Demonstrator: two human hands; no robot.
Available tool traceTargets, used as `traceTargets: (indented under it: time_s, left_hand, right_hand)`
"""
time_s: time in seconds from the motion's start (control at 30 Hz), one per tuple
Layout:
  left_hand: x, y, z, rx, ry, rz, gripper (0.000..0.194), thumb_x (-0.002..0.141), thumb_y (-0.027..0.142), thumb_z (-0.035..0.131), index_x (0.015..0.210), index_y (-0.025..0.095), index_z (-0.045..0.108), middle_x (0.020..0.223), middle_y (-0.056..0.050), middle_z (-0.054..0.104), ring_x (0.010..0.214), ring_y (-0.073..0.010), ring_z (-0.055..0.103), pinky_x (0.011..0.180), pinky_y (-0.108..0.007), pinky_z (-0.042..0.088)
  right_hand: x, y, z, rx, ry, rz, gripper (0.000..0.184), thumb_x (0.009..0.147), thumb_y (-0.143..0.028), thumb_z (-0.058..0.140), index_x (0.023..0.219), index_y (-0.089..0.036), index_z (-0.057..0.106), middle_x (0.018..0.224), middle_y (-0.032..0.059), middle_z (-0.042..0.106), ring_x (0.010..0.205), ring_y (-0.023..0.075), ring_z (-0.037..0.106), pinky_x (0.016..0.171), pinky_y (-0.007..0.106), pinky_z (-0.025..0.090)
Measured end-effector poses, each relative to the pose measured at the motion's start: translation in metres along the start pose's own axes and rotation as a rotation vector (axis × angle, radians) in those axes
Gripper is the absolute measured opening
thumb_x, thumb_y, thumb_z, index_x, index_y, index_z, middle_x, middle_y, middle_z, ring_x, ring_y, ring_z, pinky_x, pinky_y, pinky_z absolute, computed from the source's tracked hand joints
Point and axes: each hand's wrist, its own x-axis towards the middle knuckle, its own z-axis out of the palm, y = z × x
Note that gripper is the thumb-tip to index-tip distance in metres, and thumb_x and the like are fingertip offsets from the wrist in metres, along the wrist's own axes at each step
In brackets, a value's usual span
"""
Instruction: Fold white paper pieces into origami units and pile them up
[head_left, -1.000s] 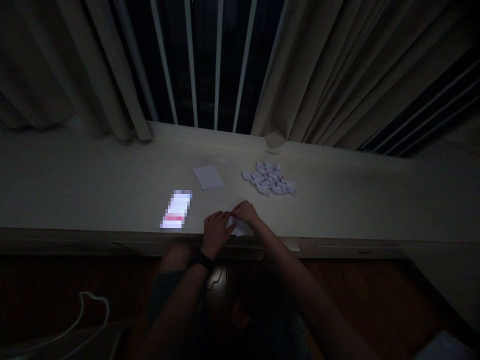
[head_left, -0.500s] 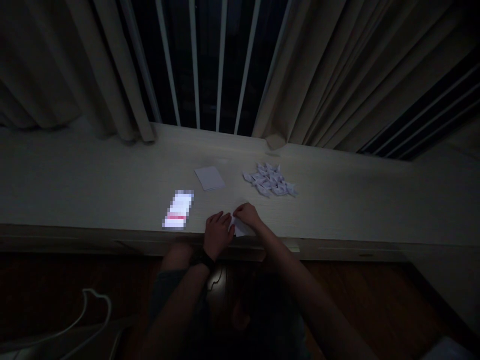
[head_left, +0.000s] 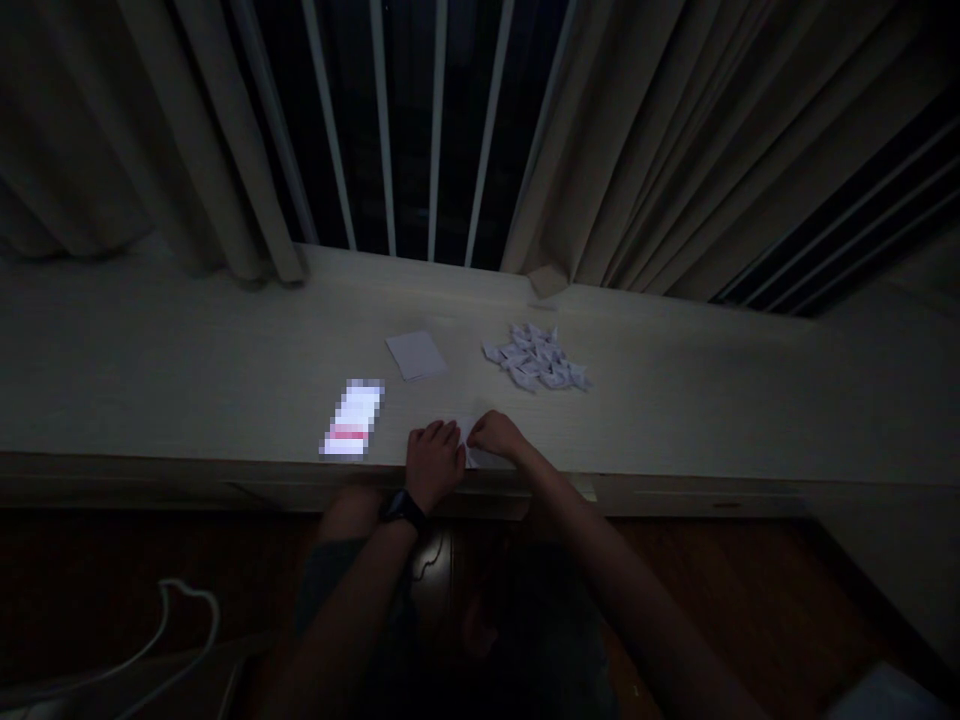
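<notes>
A small piece of white paper (head_left: 475, 460) lies at the front edge of the pale ledge, partly covered by both hands. My left hand (head_left: 435, 460), with a dark watch on its wrist, rests over the paper's left side, fingers laid out. On the right, the fingertips of my right hand (head_left: 495, 436) pinch the paper near its middle. Its exact folds are too dark to make out. Behind my hands sits a cluster of several folded white paper pieces (head_left: 534, 358). A square stack of white paper (head_left: 416, 355) lies to their left.
A lit phone (head_left: 352, 418), its screen pixelated, lies left of my hands. The ledge (head_left: 712, 400) runs wide below a barred window (head_left: 409, 130) and curtains (head_left: 622, 140). A pale cable (head_left: 214, 620) loops at lower left.
My left hand's fingers have drawn closer together over the paper. My right hand has shifted slightly, still pinching it. The view has moved a little.
</notes>
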Motion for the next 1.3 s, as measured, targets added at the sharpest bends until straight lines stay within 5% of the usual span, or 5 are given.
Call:
traceTargets:
  time_s: [0.4, 0.6, 0.87, 1.1, 1.3]
  left_hand:
    - [-0.002, 0.002, 0.001, -0.023, 0.013, -0.027, 0.031, 0.089, 0.028, 0.044, 0.115, 0.022, 0.059, 0.129, -0.008, 0.057, 0.120, -0.0284, 0.044, 0.093, -0.047, 0.033]
    - [0.005, 0.009, 0.003, 0.002, 0.021, -0.081, 0.027, 0.091, 0.030, 0.041, 0.106, 0.020, 0.062, 0.122, -0.010, 0.059, 0.114, -0.0284, 0.046, 0.090, -0.047, 0.033]
    - [0.011, 0.019, 0.008, 0.047, 0.062, -0.147, 0.036, 0.090, 0.036, 0.042, 0.117, 0.016, 0.056, 0.118, -0.014, 0.058, 0.111, -0.0300, 0.044, 0.088, -0.045, 0.034]
    - [0.010, 0.019, 0.007, 0.019, 0.012, -0.183, 0.038, 0.090, 0.035, 0.042, 0.120, 0.016, 0.055, 0.122, -0.014, 0.055, 0.115, -0.0304, 0.041, 0.091, -0.045, 0.031]
    - [0.011, 0.017, 0.009, -0.029, 0.026, -0.209, 0.035, 0.089, 0.033, 0.044, 0.118, 0.018, 0.057, 0.123, -0.013, 0.055, 0.116, -0.0302, 0.041, 0.093, -0.045, 0.030]
  right_hand:
    - [-0.047, 0.011, 0.009, 0.067, -0.010, 0.073, 0.022, 0.068, -0.024, 0.059, 0.080, -0.015, 0.076, 0.076, 0.0107, 0.072, 0.065, 0.0174, 0.065, 0.053, 0.022, 0.037]
    - [-0.032, 0.035, -0.001, 0.182, -0.111, -0.021, 0.017, 0.066, -0.018, 0.061, 0.073, -0.013, 0.075, 0.069, 0.0074, 0.071, 0.061, 0.0142, 0.061, 0.054, 0.019, 0.038]
    - [-0.016, 0.040, 0.007, 0.370, 0.084, -0.015, 0.024, 0.072, -0.020, 0.056, 0.083, -0.012, 0.075, 0.076, 0.0051, 0.072, 0.067, 0.0131, 0.061, 0.060, 0.019, 0.041]
    - [-0.022, 0.031, -0.005, 0.003, 0.003, 0.164, 0.024, 0.066, -0.025, 0.064, 0.084, -0.012, 0.075, 0.081, 0.0125, 0.073, 0.071, 0.0189, 0.066, 0.061, 0.022, 0.042]
    - [-0.018, 0.009, -0.013, -0.037, 0.154, 0.022, 0.025, 0.080, -0.022, 0.052, 0.090, -0.015, 0.074, 0.093, 0.0126, 0.072, 0.090, 0.0186, 0.067, 0.075, 0.020, 0.042]
